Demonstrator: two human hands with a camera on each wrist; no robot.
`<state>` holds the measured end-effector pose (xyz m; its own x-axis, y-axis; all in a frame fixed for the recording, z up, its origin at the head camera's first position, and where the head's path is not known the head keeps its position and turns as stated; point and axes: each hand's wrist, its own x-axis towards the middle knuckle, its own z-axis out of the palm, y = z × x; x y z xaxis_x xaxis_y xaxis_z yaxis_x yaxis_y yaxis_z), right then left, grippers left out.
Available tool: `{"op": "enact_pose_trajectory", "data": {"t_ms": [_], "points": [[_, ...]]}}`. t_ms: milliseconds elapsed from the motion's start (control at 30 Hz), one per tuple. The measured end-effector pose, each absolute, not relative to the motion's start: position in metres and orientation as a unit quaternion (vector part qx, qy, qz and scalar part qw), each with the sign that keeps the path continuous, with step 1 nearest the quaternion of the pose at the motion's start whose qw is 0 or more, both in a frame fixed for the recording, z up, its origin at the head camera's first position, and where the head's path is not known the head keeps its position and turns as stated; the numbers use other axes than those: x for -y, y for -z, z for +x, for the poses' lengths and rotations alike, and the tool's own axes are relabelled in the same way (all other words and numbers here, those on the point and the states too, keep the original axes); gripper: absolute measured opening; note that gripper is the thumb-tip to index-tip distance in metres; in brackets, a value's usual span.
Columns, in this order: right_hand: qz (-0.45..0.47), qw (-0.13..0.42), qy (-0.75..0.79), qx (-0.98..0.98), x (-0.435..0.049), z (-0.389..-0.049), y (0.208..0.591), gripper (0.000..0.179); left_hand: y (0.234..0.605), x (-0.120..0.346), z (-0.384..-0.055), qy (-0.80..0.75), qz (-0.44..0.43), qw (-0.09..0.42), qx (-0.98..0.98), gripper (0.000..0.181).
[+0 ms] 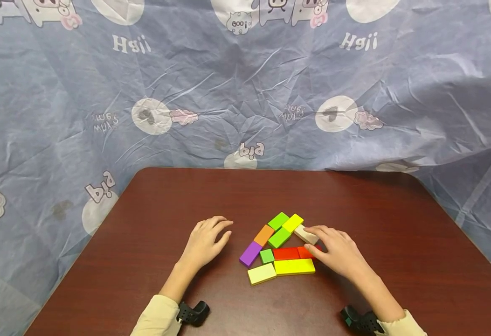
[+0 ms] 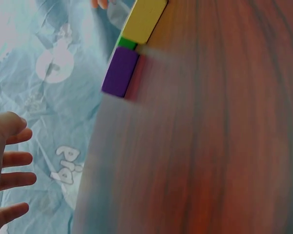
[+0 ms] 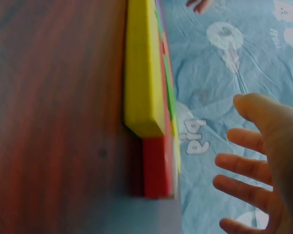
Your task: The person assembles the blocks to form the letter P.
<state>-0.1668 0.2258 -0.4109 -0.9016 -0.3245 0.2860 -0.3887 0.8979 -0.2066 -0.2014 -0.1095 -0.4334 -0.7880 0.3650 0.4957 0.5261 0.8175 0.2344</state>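
Flat coloured blocks form a roughly triangular group in the head view. Purple (image 1: pixel 251 254) and orange (image 1: pixel 264 235) blocks run along its left side. Green (image 1: pixel 279 238) and yellow (image 1: pixel 293 223) blocks lie at the top. Two red blocks (image 1: pixel 286 253) sit above a long yellow block (image 1: pixel 294 267), with a pale yellow block (image 1: pixel 262 274) beside it. My right hand (image 1: pixel 341 249), fingers spread, hovers at the right end, overlapping the whitish block (image 1: pixel 306 234) and one red block. To the left of the purple block, my left hand (image 1: pixel 205 241) holds nothing, its fingers loosely bent.
The blocks lie on a dark reddish-brown table (image 1: pixel 178 196) with rounded far corners. Behind it hangs a wrinkled blue-grey cloth (image 1: pixel 211 93) with cartoon prints. Black wrist devices (image 1: pixel 193 313) sit by both cream sleeves (image 1: pixel 158 317).
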Motion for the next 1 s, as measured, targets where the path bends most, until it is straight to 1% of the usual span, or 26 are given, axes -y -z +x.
{"op": "enact_pose_trajectory", "data": {"t_ms": [267,433,567,733,867,1000], "points": [[0.223,0.107,-0.149,0.957,-0.210,-0.155,0.425,0.028,0.440,0.091,-0.201,0.206,-0.256,0.228,0.917,0.021],[0.251,0.107,-0.152,0.950,-0.204,-0.150,0.435,0.022,0.444,0.082,-0.199,0.219,-0.282,0.211,0.910,0.020],[0.280,0.115,-0.150,0.941,-0.200,-0.148,0.440,0.021,0.448,0.076,-0.197,0.238,-0.315,0.186,0.900,0.021],[0.288,0.117,-0.153,0.938,-0.197,-0.147,0.446,0.023,0.455,0.073,-0.194,0.252,-0.343,0.151,0.892,0.023],[0.286,0.146,-0.155,0.934,-0.196,-0.146,0.452,0.025,0.460,0.073,-0.193,0.271,-0.357,0.116,0.886,0.026],[0.283,0.179,-0.150,0.930,-0.197,-0.145,0.457,0.029,0.462,0.074,-0.192,0.304,-0.378,0.061,0.873,0.029]]}}
